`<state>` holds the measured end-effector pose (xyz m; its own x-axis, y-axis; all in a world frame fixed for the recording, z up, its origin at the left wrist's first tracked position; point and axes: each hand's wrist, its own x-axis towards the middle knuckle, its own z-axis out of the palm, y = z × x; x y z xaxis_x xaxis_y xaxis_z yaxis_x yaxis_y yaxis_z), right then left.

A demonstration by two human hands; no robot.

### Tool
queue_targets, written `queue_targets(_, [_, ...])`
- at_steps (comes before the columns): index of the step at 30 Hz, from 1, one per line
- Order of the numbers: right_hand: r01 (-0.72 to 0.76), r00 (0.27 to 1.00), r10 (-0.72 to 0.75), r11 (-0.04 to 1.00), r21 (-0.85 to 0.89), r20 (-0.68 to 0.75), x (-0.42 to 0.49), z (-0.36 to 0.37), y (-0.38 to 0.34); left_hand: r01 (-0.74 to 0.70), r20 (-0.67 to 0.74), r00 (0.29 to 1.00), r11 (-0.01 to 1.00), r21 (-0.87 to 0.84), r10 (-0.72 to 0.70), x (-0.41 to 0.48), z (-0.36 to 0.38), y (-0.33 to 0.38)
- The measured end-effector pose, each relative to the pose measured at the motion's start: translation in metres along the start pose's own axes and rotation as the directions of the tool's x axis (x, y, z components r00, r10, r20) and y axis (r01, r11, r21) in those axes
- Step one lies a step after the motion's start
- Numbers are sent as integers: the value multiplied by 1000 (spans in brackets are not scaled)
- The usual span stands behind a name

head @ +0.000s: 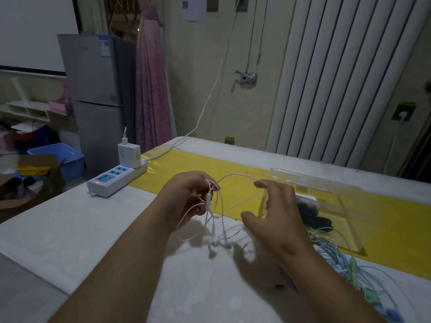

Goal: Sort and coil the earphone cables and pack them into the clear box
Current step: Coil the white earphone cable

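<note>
Earphone cable [215,207], a thin pale pink-white one with a small inline remote, is hanging in loose loops from the left hand [186,197], whose fingers are pinching it together at the top of the bundle, just above the white tabletop [70,229] at the centre of view. At three o'clock from it the right hand [275,217] is hovering spread, thumb and fingers apart and curled, gripping nothing, with one strand arcing over toward its fingertips. To coil well, I judge the right hand should be catching the free strand and laying even loops into the left pinch, letting the earbuds dangle last so nothing knots. Cord like this is limp, slippery and springy, so the loops will likely be trying to open unless pinched firmly. Clear box [326,199], of rigid glossy transparent plastic with its lid raised, is sitting on the yellow strip [233,169] at two o'clock, already holding a dark coiled set. At four o'clock a tangle of blue and green cables [349,262] is lying unsorted.
</note>
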<state>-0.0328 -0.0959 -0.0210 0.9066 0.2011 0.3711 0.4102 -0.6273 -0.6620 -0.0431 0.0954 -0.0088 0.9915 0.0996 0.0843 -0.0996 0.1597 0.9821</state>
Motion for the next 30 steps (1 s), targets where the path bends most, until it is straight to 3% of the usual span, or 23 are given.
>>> queue_targets(8, [165,945,-107,973,165,-309,-5,-3,-5,29,-98,994,990,-136,-43,2,-1,0])
queue_targets(11, [233,957,-186,949,210,-221,-7,1,-7,13,-49,999,994,-107,-19,0,1,1])
queue_targets(15, [136,991,-129,957,256,-47,-7,12,-8,-38,25,999,999,4,38,1,3,-1])
queue_targets(19, [77,995,-86,977,200,39,-7,18,-8,-31,107,994,999,31,27,4,1,-7])
queue_targets(25, [87,996,-88,976,201,-5,-6,23,-8,-40,123,992,992,119,25,5,0,-9])
queue_targets(30, [45,995,-9,930,365,-98,-6,12,-9,-76,2,997,985,155,77,7,2,-8])
